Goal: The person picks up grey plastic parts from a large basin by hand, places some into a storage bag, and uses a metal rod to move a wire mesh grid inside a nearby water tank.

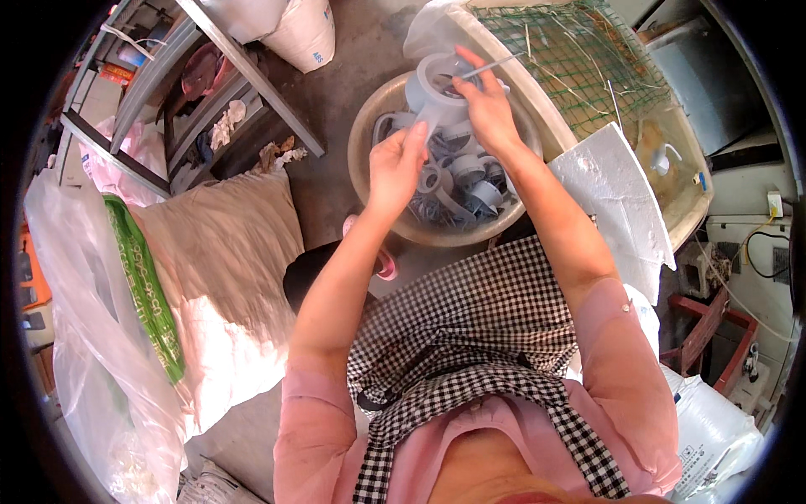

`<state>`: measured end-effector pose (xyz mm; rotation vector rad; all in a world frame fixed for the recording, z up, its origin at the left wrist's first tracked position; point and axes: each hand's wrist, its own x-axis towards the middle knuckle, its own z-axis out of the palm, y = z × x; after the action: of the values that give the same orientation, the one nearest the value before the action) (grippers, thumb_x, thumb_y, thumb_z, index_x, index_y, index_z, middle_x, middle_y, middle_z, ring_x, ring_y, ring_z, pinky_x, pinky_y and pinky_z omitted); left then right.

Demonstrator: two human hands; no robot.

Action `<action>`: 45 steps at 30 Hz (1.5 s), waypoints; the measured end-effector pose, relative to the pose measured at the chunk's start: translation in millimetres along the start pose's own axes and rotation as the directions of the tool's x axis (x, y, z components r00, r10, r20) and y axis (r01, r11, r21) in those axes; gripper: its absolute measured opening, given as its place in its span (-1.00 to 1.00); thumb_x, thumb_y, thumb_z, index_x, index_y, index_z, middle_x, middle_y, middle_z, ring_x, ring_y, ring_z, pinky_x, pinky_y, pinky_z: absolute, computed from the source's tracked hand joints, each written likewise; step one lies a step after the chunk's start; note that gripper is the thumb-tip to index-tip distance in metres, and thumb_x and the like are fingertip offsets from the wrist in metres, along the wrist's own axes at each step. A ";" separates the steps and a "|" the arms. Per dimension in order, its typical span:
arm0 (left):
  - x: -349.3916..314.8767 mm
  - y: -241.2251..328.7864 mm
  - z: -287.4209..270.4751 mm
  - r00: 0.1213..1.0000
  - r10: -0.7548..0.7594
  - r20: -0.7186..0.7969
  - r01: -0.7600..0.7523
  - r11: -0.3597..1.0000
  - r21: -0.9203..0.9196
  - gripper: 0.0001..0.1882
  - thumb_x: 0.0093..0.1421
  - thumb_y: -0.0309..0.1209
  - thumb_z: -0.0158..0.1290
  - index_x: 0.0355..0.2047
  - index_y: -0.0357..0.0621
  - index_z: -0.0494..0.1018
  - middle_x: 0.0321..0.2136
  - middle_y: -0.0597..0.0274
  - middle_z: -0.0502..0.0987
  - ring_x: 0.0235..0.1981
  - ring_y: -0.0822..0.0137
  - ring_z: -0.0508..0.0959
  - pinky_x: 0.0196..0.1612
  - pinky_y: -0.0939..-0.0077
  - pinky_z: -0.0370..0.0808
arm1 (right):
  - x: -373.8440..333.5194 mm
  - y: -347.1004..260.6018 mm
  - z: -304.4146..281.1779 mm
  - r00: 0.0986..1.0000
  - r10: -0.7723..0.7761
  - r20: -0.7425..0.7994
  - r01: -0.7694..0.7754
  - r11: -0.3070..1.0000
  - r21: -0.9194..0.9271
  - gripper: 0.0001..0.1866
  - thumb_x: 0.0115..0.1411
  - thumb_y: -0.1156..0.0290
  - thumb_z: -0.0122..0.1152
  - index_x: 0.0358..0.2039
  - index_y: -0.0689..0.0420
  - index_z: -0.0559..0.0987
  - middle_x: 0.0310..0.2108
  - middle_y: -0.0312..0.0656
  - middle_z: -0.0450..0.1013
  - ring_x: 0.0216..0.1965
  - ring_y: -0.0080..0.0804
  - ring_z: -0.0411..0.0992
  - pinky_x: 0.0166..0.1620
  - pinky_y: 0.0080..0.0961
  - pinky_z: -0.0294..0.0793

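The left hand (398,166) is pinching the stem of a translucent white plastic ring-shaped piece (425,94) between thumb and fingers, holding it above a round beige basin (361,160). The right hand (490,109) is curling at the ring's far side, seemingly pinching a slender grey rod (495,64) that is pointing outward past the fingers; its exact grip is partly hidden. Similar pale plastic pieces (467,171) are lying jumbled in the basin.

The piece is probably being light and fairly stiff, perhaps slick on its smooth wall; the stem is offering the surest hold, leaving the ring free.

The basin's rim is curving around below both hands. A cream tub (550,118) is crowding the right side, while bare grey floor (332,109) is giving more room leftward.
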<state>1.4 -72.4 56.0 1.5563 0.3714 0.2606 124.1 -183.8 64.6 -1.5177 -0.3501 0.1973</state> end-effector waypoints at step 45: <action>0.8 7.4 0.8 0.995 -0.088 -0.046 0.097 0.966 0.242 -0.54 0.02 -0.04 0.14 -0.38 -0.28 0.49 -0.61 0.11 0.50 -0.54 0.36 0.46 -0.39 0.49 0.39 | -2.6 -0.8 5.4 0.997 0.079 0.003 -0.079 0.987 0.141 -0.57 0.18 0.54 -0.04 0.08 -0.03 0.31 -0.15 -0.18 0.35 -0.17 -0.48 0.32 -0.08 -0.55 0.30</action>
<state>3.0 -72.7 63.2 1.7719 0.5176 0.1741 119.7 -179.7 65.3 -1.3926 -0.2682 0.2769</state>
